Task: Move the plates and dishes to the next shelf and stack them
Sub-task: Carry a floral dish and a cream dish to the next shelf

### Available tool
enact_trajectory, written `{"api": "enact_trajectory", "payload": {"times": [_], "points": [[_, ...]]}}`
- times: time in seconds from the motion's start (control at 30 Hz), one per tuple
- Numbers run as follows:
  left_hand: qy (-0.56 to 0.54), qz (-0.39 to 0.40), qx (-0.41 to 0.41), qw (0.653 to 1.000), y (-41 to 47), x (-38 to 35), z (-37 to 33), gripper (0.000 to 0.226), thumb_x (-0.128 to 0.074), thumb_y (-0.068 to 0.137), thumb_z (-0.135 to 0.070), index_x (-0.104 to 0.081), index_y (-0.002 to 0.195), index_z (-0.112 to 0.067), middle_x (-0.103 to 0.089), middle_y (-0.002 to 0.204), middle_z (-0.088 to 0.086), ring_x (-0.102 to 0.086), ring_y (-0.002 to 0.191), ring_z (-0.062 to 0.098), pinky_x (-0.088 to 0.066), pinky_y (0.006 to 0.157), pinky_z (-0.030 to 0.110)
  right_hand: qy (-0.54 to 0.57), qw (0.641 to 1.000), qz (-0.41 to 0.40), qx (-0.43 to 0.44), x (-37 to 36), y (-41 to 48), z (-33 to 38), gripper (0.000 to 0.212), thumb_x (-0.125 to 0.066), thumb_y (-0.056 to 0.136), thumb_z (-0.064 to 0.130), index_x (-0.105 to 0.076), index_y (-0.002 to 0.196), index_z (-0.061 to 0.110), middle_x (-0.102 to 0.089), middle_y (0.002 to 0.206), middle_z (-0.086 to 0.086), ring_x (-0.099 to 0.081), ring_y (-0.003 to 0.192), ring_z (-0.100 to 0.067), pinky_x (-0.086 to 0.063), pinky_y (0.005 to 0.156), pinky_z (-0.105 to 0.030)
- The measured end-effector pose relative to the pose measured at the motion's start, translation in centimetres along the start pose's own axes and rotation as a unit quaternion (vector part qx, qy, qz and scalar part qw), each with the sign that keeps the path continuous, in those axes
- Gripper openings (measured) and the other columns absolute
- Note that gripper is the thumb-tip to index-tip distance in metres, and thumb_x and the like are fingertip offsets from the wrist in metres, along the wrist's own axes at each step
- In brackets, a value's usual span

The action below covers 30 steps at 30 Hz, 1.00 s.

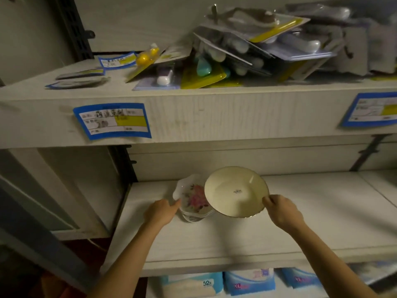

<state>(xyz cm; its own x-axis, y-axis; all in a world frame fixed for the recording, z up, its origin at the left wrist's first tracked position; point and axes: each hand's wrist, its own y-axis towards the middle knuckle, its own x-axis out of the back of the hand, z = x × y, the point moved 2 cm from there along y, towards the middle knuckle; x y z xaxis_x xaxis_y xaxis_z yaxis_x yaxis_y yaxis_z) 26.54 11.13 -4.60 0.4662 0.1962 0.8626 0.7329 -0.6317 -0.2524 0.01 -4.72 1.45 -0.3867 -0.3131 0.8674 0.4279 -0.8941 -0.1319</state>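
Observation:
A cream round plate (234,191) is tilted up on edge above the middle shelf (322,211), its underside with a small mark facing me. My right hand (281,210) pinches its right rim. To its left sits a small stack of scalloped dishes with a pink flower print (193,198), partly hidden behind the plate. My left hand (161,211) grips the left edge of that stack, thumb on the top dish's rim.
The upper shelf (193,117) overhangs just above, piled with blister-packed goods (247,52) and carrying blue price labels (112,121). Blue-and-white packages (249,280) fill the shelf below. A dark upright post (126,164) and a side panel stand at the left.

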Motion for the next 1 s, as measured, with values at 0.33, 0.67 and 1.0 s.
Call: {"api": "enact_trajectory", "payload": {"times": [0.33,0.67,1.0], "points": [[-0.048,0.036,0.042,0.997,3.3,-0.2,-1.3,0.022,-0.061,0.074,-0.024,-0.06,0.064,-0.005,-0.059,0.068,0.011,-0.057,0.067,0.027,-0.038,0.059,0.025,-0.002,0.997,-0.007,-0.074,0.9,-3.4,-5.0,0.04,-0.033,0.098,0.027,-0.044,0.061,0.02,-0.049,0.061,0.001,-0.043,0.056,-0.011,-0.033,0.051,-0.021],[-0.238,0.094,0.037,0.966,1.3,2.2,-2.6,0.029,-0.044,0.088,-0.011,-0.049,0.059,-0.009,-0.045,0.044,0.004,-0.031,0.025,0.009,-0.02,0.031,0.011,0.047,0.994,-0.015,-0.094,1.5,-4.4,-5.6,0.038,-0.033,0.098,0.025,-0.048,0.064,0.016,-0.051,0.064,-0.003,-0.042,0.057,-0.012,-0.033,0.053,-0.022],[-0.351,0.098,-0.046,0.93,-4.0,1.7,-8.0,0.027,-0.041,0.091,-0.002,-0.054,0.067,0.0,-0.051,0.043,0.01,-0.045,0.023,0.007,-0.03,0.029,0.01,0.14,0.978,-0.079,-0.133,4.9,-7.7,-11.9,0.04,-0.039,0.097,0.026,-0.062,0.086,-0.004,-0.055,0.071,-0.015,-0.048,0.064,-0.021,-0.041,0.061,-0.03]]}}
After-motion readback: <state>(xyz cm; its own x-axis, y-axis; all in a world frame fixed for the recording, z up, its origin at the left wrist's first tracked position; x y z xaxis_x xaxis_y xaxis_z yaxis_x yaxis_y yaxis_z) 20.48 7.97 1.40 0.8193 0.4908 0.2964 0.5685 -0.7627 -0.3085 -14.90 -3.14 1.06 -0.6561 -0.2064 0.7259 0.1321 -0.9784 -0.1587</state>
